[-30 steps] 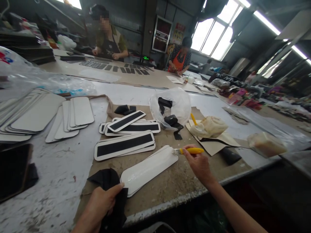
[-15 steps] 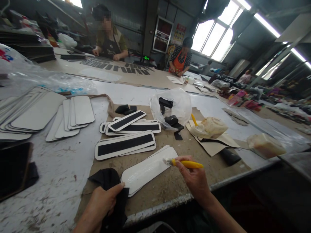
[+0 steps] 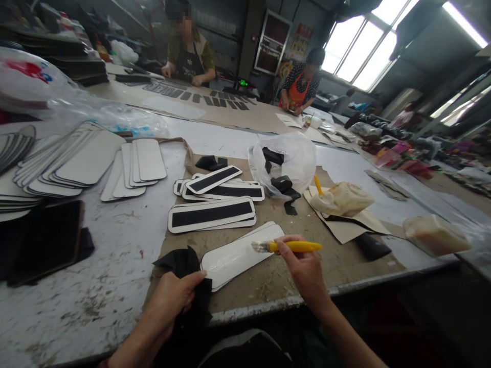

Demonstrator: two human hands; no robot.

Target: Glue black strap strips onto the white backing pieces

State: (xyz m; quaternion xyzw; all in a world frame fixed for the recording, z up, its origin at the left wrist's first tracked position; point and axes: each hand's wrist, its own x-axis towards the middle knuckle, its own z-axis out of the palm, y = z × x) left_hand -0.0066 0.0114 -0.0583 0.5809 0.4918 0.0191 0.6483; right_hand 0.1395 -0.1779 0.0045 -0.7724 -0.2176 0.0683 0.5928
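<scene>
This is a factory workshop for hand assembly. A long, glue-stained worktop [image 3: 95, 286] runs far back and carries stacks of identical white rounded panels [image 3: 88, 161] and panels with black strips [image 3: 210, 214]. Two aproned people [image 3: 187, 48] work at its far edge, beneath tall industrial windows [image 3: 356, 51], with stacked materials [image 3: 76, 64] behind.

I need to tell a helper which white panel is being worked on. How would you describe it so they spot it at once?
On the brown cardboard sheet at the table's near edge, find the yellow-handled brush in the right hand. Its bristles touch the white panel: glossy and bare, unlike the black-striped panels behind.
</scene>
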